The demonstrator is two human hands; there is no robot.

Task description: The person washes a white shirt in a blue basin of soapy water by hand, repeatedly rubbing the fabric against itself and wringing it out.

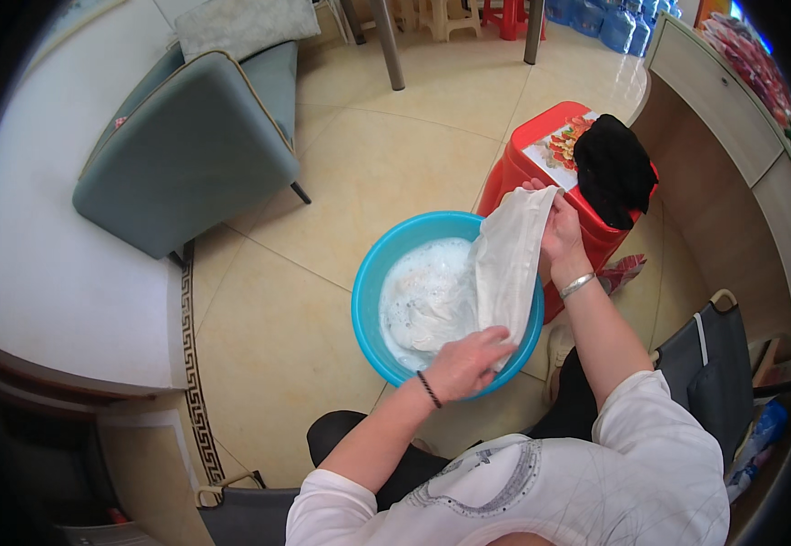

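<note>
A wet white cloth garment [510, 263] is stretched over the right side of a turquoise plastic basin [366, 321]. My right hand [562, 228] holds its upper end above the basin's far right rim. At the lower end, my left hand [469, 363] has its fingers on the fabric, near the basin's front rim; the fingertips are slightly blurred. Suds and water [429, 280] fill much of the basin, and more white fabric [436, 317] lies partly under the foam.
A red plastic stool [518, 167] with a floral top stands right behind the basin, bearing a black cloth [613, 170]. Left is a grey-green upholstered chair [190, 157]. A curved cabinet [716, 130] borders the right. Blue water bottles [617, 31] and table legs [387, 48] are at the back.
</note>
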